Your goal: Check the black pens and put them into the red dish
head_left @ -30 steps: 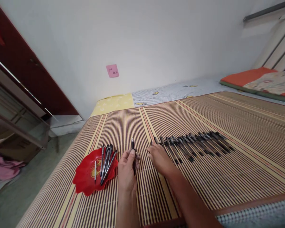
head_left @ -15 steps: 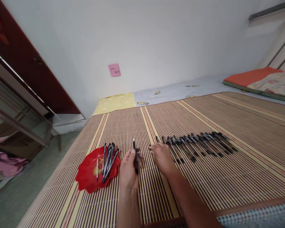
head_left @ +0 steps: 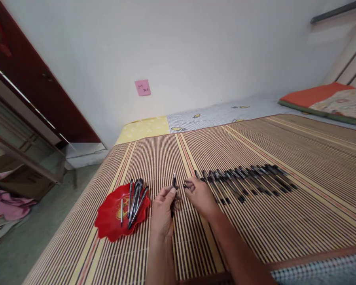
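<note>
My left hand [head_left: 163, 204] is closed around a black pen [head_left: 174, 182], which stands nearly upright with its pale tip pointing up. Just to the right, my right hand [head_left: 199, 196] pinches a small black piece [head_left: 184, 186] that looks like a pen cap; the fingers hide part of it. A short gap separates the two hands. To the left lies a red scalloped plate [head_left: 106, 221] holding several pens [head_left: 136, 204] and a thin white refill [head_left: 121, 211]. Right of my right hand, a long row of black pens [head_left: 246, 182] lies slanted on the striped mat.
The bamboo mat [head_left: 225, 245] covers a bed, with patterned cloth [head_left: 213, 114] along the wall. A folded orange quilt [head_left: 314, 97] lies at the far right. A pink note [head_left: 142, 88] is stuck on the wall. Pink fabric [head_left: 12, 202] and a cardboard box [head_left: 26, 178] are at the left.
My left hand has moved the pen slightly to the right. My right hand has turned, and its fingertips with the small black piece show more clearly. Plate and row of pens are unchanged.
</note>
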The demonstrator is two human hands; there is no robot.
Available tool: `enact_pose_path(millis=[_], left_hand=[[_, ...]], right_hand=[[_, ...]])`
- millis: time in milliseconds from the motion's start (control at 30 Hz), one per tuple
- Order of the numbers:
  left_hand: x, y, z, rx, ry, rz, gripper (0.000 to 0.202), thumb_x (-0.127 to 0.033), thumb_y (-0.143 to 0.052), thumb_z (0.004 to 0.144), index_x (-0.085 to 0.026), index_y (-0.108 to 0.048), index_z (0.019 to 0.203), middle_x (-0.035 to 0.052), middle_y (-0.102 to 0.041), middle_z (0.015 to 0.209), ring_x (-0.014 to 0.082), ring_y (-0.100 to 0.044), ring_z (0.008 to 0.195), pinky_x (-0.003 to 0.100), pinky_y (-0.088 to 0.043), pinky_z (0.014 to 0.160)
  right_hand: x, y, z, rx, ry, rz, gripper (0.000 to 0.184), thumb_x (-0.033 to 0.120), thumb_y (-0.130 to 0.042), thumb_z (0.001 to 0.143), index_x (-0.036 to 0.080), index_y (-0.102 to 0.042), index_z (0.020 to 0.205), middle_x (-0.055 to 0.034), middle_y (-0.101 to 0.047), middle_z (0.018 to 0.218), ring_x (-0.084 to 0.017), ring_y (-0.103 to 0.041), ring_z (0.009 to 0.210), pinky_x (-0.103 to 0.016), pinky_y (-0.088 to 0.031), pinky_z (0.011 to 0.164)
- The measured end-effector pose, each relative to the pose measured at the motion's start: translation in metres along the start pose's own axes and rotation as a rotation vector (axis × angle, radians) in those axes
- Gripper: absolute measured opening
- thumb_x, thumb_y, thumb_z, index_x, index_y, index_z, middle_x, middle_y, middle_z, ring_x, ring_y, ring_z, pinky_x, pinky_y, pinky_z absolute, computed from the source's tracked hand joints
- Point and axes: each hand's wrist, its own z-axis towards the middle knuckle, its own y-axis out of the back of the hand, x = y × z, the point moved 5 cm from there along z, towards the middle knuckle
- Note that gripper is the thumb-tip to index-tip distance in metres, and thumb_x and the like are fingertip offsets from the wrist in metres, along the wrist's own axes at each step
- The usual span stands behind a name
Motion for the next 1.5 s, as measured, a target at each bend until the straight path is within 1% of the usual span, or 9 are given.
enact_pose_path(millis=[200,333,600,700,800,1000,1233,1400,1500], left_hand=[[0.002,-0.005,-0.003,0.109,-0.017,0.139,0.025,-0.033,-0.079,0.074,-0.015,-0.066,0.085,-0.0015,-0.064,0.066,0.0068,-0.050,0.054,0.017,-0.038,0.050],[0.003,-0.013,-0.006,0.186,-0.001,0.220,0.024,-0.034,-0.077,0.075,-0.014,-0.065,0.081,-0.0016,-0.062,0.063,0.0069,-0.047,0.052,0.018,-0.035,0.048],[0.001,-0.018,-0.010,0.236,-0.001,0.277,0.022,-0.033,-0.075,0.077,-0.014,-0.065,0.082,-0.0004,-0.062,0.066,0.0082,-0.049,0.056,0.018,-0.035,0.051],[0.003,-0.018,-0.010,0.277,0.000,0.255,0.020,-0.029,-0.074,0.080,-0.015,-0.066,0.092,-0.0014,-0.061,0.069,0.0087,-0.052,0.060,0.018,-0.037,0.053],[0.004,-0.018,-0.011,0.299,0.003,0.220,0.026,-0.024,-0.074,0.079,-0.016,-0.065,0.103,-0.0010,-0.061,0.074,0.0097,-0.056,0.066,0.019,-0.038,0.056],[0.001,-0.020,-0.014,0.317,-0.011,0.196,0.029,-0.025,-0.074,0.081,-0.015,-0.064,0.107,0.0024,-0.066,0.078,0.0119,-0.060,0.071,0.019,-0.039,0.056],[0.000,-0.021,-0.014,0.318,-0.026,0.196,0.026,-0.024,-0.071,0.084,-0.014,-0.062,0.107,0.0054,-0.072,0.078,0.0106,-0.058,0.064,0.020,-0.040,0.058],[-0.002,-0.025,-0.015,0.332,-0.025,0.185,0.021,-0.028,-0.070,0.084,-0.014,-0.062,0.098,0.0064,-0.073,0.081,0.0105,-0.057,0.062,0.023,-0.045,0.063],[-0.002,-0.025,-0.016,0.326,-0.011,0.224,0.020,-0.029,-0.071,0.082,-0.014,-0.062,0.093,0.0064,-0.072,0.080,0.0131,-0.060,0.066,0.026,-0.048,0.067]], right_hand=[[-0.001,0.035,0.006,-0.211,-0.157,0.833,0.023,0.029,-0.070,0.074,0.018,-0.072,0.094,-0.0039,-0.073,0.088,-0.017,-0.067,0.078,-0.029,-0.051,0.071],[0.006,0.045,0.004,-0.276,-0.133,1.051,0.021,0.030,-0.075,0.073,0.021,-0.071,0.092,-0.0029,-0.072,0.092,-0.015,-0.065,0.079,-0.026,-0.050,0.070],[0.016,0.046,0.001,-0.124,-0.094,0.912,0.026,0.029,-0.074,0.075,0.021,-0.073,0.100,-0.0026,-0.071,0.090,-0.016,-0.063,0.083,-0.028,-0.049,0.075],[0.018,0.048,0.000,-0.071,-0.079,0.840,0.026,0.030,-0.071,0.077,0.020,-0.072,0.100,-0.0029,-0.069,0.089,-0.016,-0.062,0.083,-0.028,-0.049,0.074],[0.020,0.050,-0.001,-0.054,-0.115,0.844,0.024,0.031,-0.072,0.075,0.020,-0.071,0.097,-0.0020,-0.068,0.086,-0.015,-0.061,0.079,-0.028,-0.050,0.072],[0.024,0.047,-0.002,-0.005,-0.133,0.825,0.022,0.030,-0.073,0.072,0.019,-0.070,0.090,-0.0013,-0.067,0.083,-0.014,-0.060,0.073,-0.027,-0.050,0.069],[0.024,0.037,-0.002,0.031,-0.141,0.848,0.023,0.033,-0.075,0.070,0.018,-0.069,0.087,-0.0011,-0.067,0.083,-0.014,-0.060,0.071,-0.027,-0.050,0.066],[0.028,0.037,-0.004,0.155,-0.079,0.819,0.022,0.035,-0.076,0.071,0.019,-0.069,0.084,0.0007,-0.066,0.077,-0.014,-0.061,0.073,-0.027,-0.049,0.070],[0.024,0.041,-0.004,0.106,-0.093,0.813,0.025,0.035,-0.079,0.068,0.019,-0.069,0.085,0.0008,-0.067,0.077,-0.015,-0.062,0.074,-0.027,-0.049,0.071]])
